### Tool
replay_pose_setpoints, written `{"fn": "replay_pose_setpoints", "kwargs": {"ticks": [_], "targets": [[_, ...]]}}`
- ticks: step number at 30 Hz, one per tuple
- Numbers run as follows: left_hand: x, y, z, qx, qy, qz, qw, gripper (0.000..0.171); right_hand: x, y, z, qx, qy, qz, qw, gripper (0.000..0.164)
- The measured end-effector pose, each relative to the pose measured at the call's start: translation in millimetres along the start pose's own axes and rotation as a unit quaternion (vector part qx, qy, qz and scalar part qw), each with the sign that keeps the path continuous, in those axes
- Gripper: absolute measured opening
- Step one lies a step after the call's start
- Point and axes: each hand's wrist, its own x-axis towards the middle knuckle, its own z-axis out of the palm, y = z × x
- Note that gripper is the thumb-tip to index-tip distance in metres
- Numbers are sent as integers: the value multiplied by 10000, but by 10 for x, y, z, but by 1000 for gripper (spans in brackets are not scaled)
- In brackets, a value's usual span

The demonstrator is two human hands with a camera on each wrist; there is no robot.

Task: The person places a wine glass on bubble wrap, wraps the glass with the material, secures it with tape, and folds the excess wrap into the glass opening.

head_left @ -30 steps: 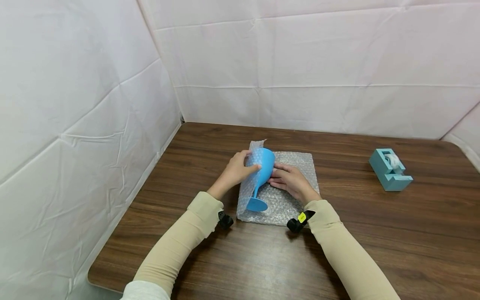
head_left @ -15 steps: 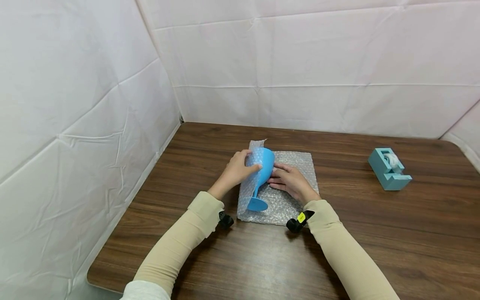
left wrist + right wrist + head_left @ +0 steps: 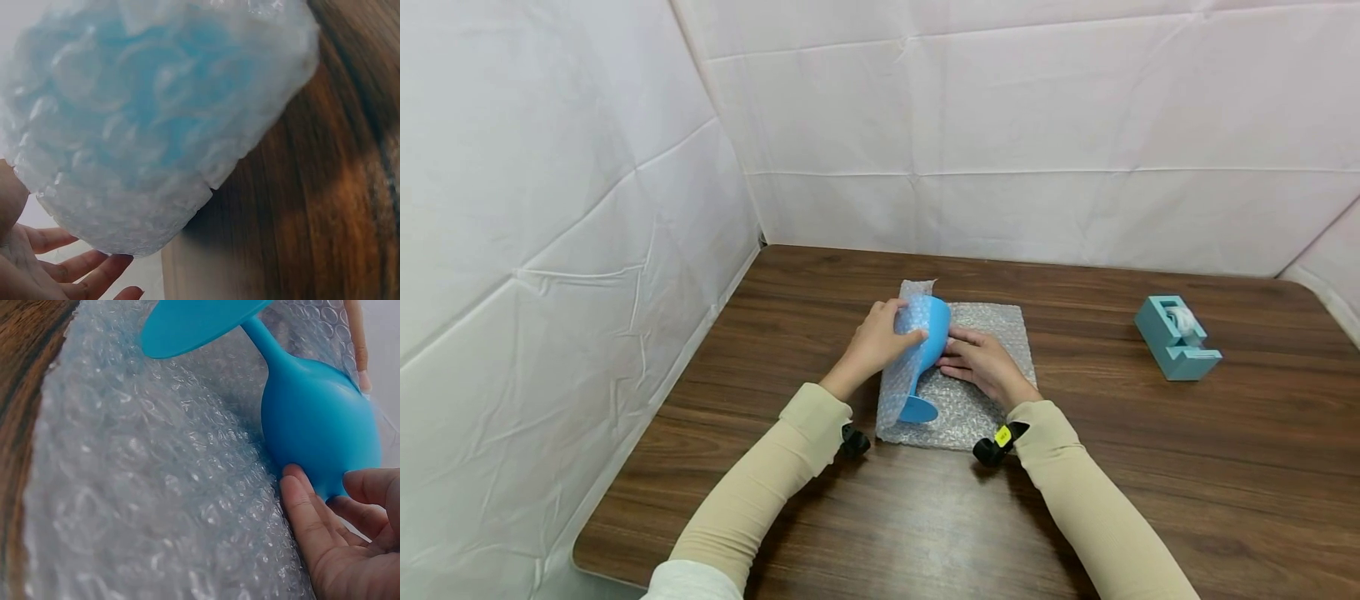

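A blue wine glass lies on its side on a sheet of bubble wrap, its foot toward the person. The left hand holds the sheet's left part, folded up over the glass, with thumb on top. In the left wrist view the blue shows through the wrap, and fingers reach along its edge. On the glass's other side is the right hand. Its thumb and fingers hold the bowl near the rim, as the right wrist view shows beside the glass's foot.
A teal tape dispenser with a roll of clear tape stands at the right on the brown wooden table. White cloth walls rise behind the table and along its left side.
The left hand has shifted slightly right, drawing the folded wrap a little farther over the bowl and foot. The right hand has stayed at the bowl.
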Motion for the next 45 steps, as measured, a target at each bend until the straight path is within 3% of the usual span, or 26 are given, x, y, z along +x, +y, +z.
{"fn": "replay_pose_setpoints", "kwargs": {"ticks": [21,45], "targets": [[-7,99,65,435,146,105,9989,68,-1,16,-21,103,248,80,9996,47],[23,133,133,841,287,236,9958,68,-15,3,-48,49,237,125,9996,46]]}}
